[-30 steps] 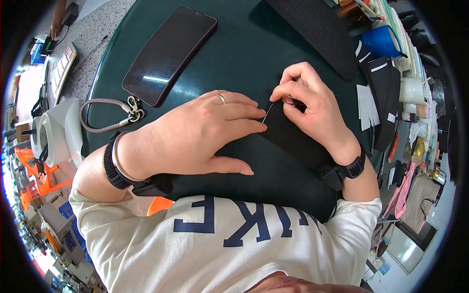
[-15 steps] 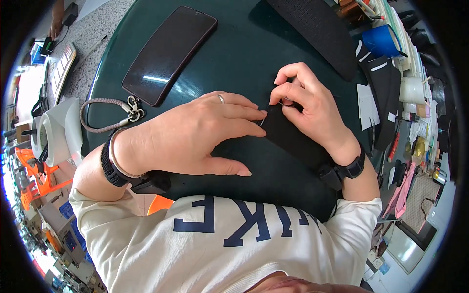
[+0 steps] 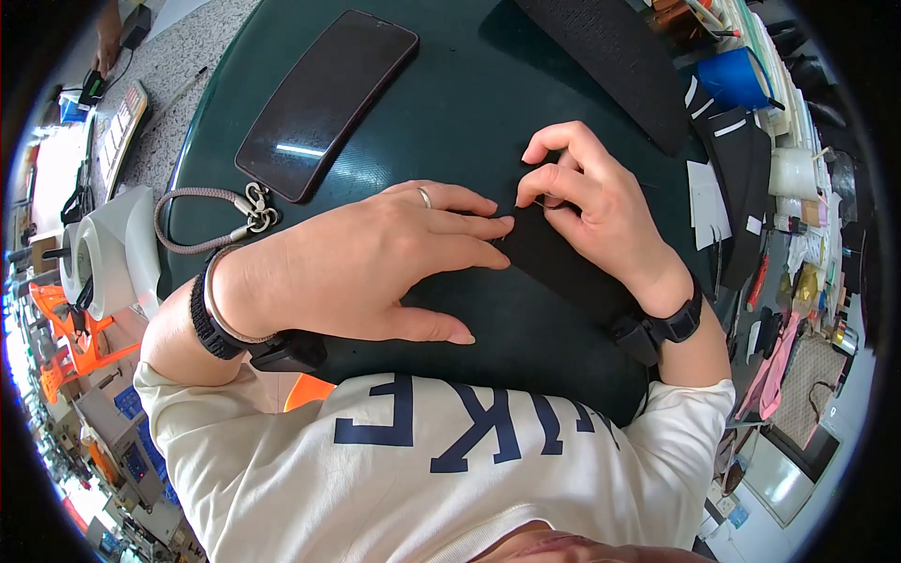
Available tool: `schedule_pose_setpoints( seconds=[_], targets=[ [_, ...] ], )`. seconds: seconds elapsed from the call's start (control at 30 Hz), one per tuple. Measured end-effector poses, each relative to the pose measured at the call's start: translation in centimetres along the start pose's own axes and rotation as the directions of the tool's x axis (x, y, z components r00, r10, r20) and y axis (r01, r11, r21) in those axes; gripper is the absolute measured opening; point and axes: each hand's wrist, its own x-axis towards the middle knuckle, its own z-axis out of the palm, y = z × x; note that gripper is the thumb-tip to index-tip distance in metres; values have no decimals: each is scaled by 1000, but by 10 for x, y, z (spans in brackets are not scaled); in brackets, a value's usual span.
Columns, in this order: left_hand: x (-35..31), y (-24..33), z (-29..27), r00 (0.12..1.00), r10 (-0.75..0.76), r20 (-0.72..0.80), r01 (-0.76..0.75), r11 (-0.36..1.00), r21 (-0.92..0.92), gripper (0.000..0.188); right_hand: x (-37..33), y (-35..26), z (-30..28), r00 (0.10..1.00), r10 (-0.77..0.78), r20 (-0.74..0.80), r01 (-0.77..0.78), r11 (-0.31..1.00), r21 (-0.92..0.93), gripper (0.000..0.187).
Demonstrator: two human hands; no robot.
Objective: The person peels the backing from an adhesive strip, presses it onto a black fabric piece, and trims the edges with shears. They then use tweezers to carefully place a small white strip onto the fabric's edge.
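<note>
A black strip of material [image 3: 572, 258] lies on the dark green table top, slanting down to the right beneath my right wrist. My left hand [image 3: 389, 253], with a ring on one finger, rests flat with its fingers stretched out; its fingertips press on the strip's left end. Close by, at that same end, my right hand [image 3: 596, 206] is closed in a pinch of thumb and index finger over the strip's upper corner. What sits between those fingertips is too small to make out. A tiny pale line shows beside the left fingertips.
A dark phone [image 3: 327, 103] with a grey cord strap [image 3: 202, 195] lies beyond my left hand. Another black textured piece [image 3: 605, 66] is at the far right. Near the table's right side are white-marked black pieces [image 3: 746, 202], a white card [image 3: 706, 205] and a blue tape roll [image 3: 734, 80].
The white line at the strip's left end shows less than before. My left thumb and fingers have shifted slightly downward; my right fingertips have moved a little left.
</note>
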Motion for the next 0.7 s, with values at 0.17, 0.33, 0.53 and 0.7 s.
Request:
schedule_pose_setpoints(
  seconds=[0.17,0.33,0.53,0.7],
  targets=[
    [-2,0,-1,1000,-23,9,23,999,-30,56,0,0,0,1000,-5,-2,5,1000,7,31],
    [-1,-2,-2,1000,-6,10,7,1000,-21,55,2,-1,0,999,-33,1,33,999,4,31],
    [-1,-1,-2,1000,-8,11,9,999,-46,53,1,-2,1,1000,-24,1,24,1000,-9,31],
    [-2,1,-1,1000,5,5,-5,1000,-30,53,0,-1,0,999,-18,-27,18,1000,4,32]
  ],
)
